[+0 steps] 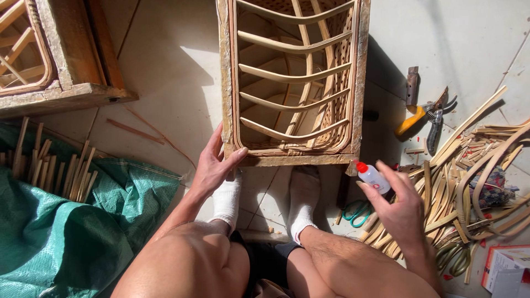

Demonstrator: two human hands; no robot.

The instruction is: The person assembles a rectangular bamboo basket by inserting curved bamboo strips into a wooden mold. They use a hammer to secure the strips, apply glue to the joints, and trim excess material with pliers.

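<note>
Left hand [212, 163]: left of centre in the frame, fingers closed over the lower left corner of the frame [292, 83], thumb lying along its bottom rail.
Right hand [400, 207]: lower right of centre, fingers wrapped round a bottle [372, 177], holding it firmly.
Bottle: small, white, red cap; the tip points up-left toward the frame's lower right corner, just beside it; whether it touches I cannot tell.
Frame: a rough wooden box shape with curved cane slats across it and woven cane inside, top centre of the picture, standing on the tiled floor against the person's feet.
Feet: in white socks [301, 201], lower centre, just under the frame's bottom rail.
Pruners [428, 116]: yellow handle, upper right, on the floor.
Cane strips [475, 165]: loose heap at the right, near the right hand.
Scissors [356, 212]: green handles, on the floor beneath the right hand.
Tarp [66, 237]: green, lower left, with short cut sticks [52, 165] on it.
Second frame [49, 55]: upper left corner.
</note>
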